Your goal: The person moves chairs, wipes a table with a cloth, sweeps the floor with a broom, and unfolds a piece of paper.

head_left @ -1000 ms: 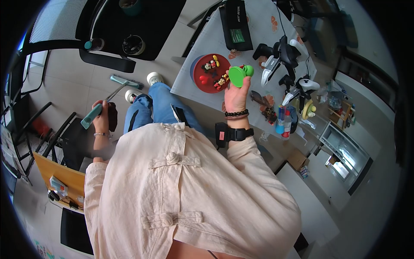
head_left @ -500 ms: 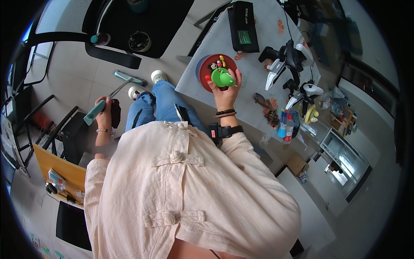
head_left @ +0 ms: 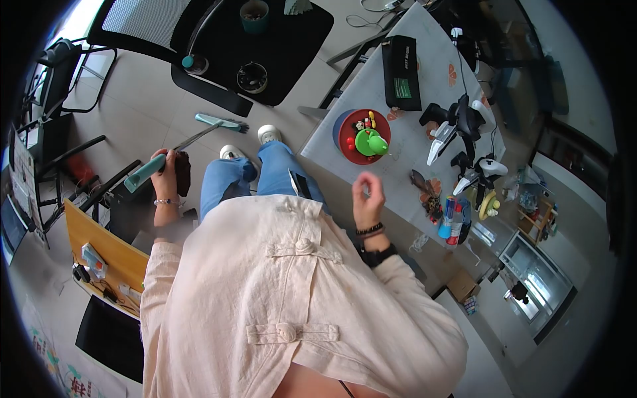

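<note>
My left hand (head_left: pixel 166 174) is wrapped round the teal handle (head_left: pixel 144 174) of a brush with a thin rod. The brush's pale blue bristled head (head_left: pixel 222 123) is down by the floor near my shoes. A dark brown item (head_left: pixel 182 174) shows beside the same hand; its kind is unclear. My right hand (head_left: pixel 369 199), slightly blurred, hovers off the table's near edge, its fingers curled towards the thumb with nothing seen in them. Beyond it a red bowl (head_left: pixel 348 147) holds a green toy or cup (head_left: pixel 371 142) and a small cartoon-mouse figure (head_left: pixel 363 124).
The patterned table (head_left: pixel 332 149) bears a black pouch (head_left: pixel 401 73), white-and-black gripper devices (head_left: pixel 458 132), dried brown items (head_left: pixel 428 192) and several bottles or cans (head_left: pixel 451 222). A black chair (head_left: pixel 292 53) with a bottle and bowls stands ahead; a wooden board (head_left: pixel 106 252) is at left.
My right hand has let go of the green toy in the red bowl and drawn back towards my body. The view has shifted; my left hand still grips the brush.
</note>
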The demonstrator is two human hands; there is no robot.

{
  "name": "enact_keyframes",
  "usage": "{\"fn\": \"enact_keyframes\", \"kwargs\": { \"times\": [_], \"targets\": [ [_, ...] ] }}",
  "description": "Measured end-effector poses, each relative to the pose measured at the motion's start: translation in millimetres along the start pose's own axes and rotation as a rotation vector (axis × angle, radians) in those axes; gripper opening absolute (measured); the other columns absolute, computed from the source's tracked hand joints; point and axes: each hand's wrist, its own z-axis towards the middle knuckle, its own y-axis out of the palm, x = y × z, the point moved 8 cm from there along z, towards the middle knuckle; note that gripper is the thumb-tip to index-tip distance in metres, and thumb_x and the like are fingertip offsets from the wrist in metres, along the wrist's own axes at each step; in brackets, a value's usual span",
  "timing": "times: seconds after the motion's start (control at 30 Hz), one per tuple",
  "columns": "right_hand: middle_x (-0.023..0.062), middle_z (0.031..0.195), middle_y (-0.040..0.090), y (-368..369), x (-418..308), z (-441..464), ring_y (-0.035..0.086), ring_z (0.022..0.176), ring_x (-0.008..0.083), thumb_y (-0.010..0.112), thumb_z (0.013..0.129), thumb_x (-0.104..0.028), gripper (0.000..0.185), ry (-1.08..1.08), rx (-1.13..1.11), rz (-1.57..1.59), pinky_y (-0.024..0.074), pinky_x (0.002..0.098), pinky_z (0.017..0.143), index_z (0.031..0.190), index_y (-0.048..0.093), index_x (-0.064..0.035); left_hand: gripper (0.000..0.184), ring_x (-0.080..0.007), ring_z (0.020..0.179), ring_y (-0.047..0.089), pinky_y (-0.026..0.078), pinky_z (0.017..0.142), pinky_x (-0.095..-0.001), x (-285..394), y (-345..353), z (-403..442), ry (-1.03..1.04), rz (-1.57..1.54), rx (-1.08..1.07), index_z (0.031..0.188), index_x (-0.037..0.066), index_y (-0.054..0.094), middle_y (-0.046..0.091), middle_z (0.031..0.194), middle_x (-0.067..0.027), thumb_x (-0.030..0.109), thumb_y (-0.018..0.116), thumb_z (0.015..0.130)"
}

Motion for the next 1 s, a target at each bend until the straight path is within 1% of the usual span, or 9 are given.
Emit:
{"fn": "enact_keyframes", "kwargs": {
  "times": [0.03,0.1,0.2,0.4,0.5,0.63,0.73,0.83,1.0],
  "targets": [
    [0.0044,0.067,0.055,3.7,-31.7,-3.5,0.055,0.064,0.0174,0.061,0.071,-0.013,0.016,-0.005,-0.022,0.069,0.0444,0.0302,0.064,0.083,0.056,-0.0037,0.018,-0.0112,0.071,0.053,0.043,0.067,-0.0219,-1.4,-4.6,2.6,0.004,-0.010,-0.004,0.090,0.003,0.051,0.055,0.076,-0.0053,0.008,0.059,0.076],
    [0.0069,0.066,0.056,31.9,-67.8,-7.3,0.055,0.056,0.0163,0.061,0.071,-0.013,0.016,-0.111,-0.238,0.106,0.0449,0.0260,0.054,0.082,0.057,-0.0025,0.018,-0.0104,0.072,0.052,0.042,0.067,-0.0212,-9.7,-17.5,13.0,-0.011,0.020,0.003,0.091,0.004,0.052,0.054,0.077,-0.0043,0.008,0.060,0.075],
    [0.0064,0.066,0.057,81.6,-122.8,2.2,0.056,0.057,0.0178,0.061,0.071,-0.016,0.016,-0.196,-0.440,0.146,0.0450,0.0266,0.055,0.082,0.057,-0.0049,0.018,-0.0103,0.073,0.051,0.041,0.068,-0.0222,8.4,-28.6,24.5,0.034,0.125,-0.052,0.091,0.005,0.051,0.053,0.077,-0.0030,0.009,0.060,0.075],
    [0.0064,0.066,0.056,192.1,-269.2,23.9,0.056,0.057,0.0214,0.061,0.069,-0.015,0.017,-0.597,-0.423,0.050,0.0445,0.0284,0.052,0.082,0.056,-0.0056,0.016,-0.0092,0.072,0.047,0.039,0.066,-0.0217,46.0,-90.8,69.4,0.172,0.203,-0.224,0.090,0.007,0.050,0.050,0.077,-0.0010,0.009,0.058,0.076],
    [0.0084,0.065,0.056,257.6,-339.3,21.9,0.056,0.058,0.0210,0.061,0.070,-0.016,0.019,-0.619,-0.514,0.117,0.0450,0.0291,0.053,0.085,0.056,-0.0041,0.016,-0.0095,0.072,0.046,0.039,0.064,-0.0215,54.3,-129.5,94.0,0.055,0.173,-0.323,0.090,0.007,0.050,0.049,0.077,-0.0014,0.009,0.056,0.076],
    [0.0102,0.069,0.058,346.1,-420.8,8.4,0.057,0.059,0.0183,0.058,0.075,-0.020,0.024,-0.613,-0.678,0.238,0.0453,0.0273,0.054,0.092,0.056,-0.0025,0.018,-0.0169,0.064,0.053,0.042,0.060,-0.0261,91.0,-159.7,119.9,0.319,0.377,-0.391,0.092,0.008,0.049,0.054,0.072,-0.0080,0.012,0.056,0.076],
    [0.0094,0.073,0.059,421.0,-451.6,-6.7,0.056,0.061,0.0128,0.048,0.083,-0.034,0.040,-0.273,-1.052,0.399,0.0457,0.0255,0.057,0.108,0.049,-0.0023,0.023,-0.0326,0.069,0.057,0.045,0.061,-0.0346,95.5,-168.1,146.7,0.270,0.469,-0.476,0.089,0.009,0.051,0.058,0.072,-0.0136,0.016,0.060,0.070],
    [0.0064,0.067,0.056,477.0,-469.4,-14.2,0.057,0.056,0.0123,0.044,0.083,-0.042,0.048,0.003,-1.286,0.494,0.0469,0.0257,0.051,0.116,0.040,-0.0065,0.029,-0.0340,0.072,0.056,0.045,0.061,-0.0378,82.2,-182.1,186.4,0.242,0.691,-0.569,0.092,0.011,0.052,0.059,0.075,-0.0143,0.016,0.062,0.065],
    [0.0064,0.076,0.054,525.7,-494.0,13.9,0.056,0.056,0.0124,0.050,0.079,-0.041,0.060,0.307,-1.360,0.560,0.0472,0.0263,0.049,0.123,0.027,-0.0071,0.034,-0.0343,0.070,0.056,0.044,0.059,-0.0399,106.1,-187.9,251.2,0.335,0.864,-0.584,0.096,0.015,0.051,0.059,0.073,-0.0131,0.017,0.061,0.064]
  ]
}}
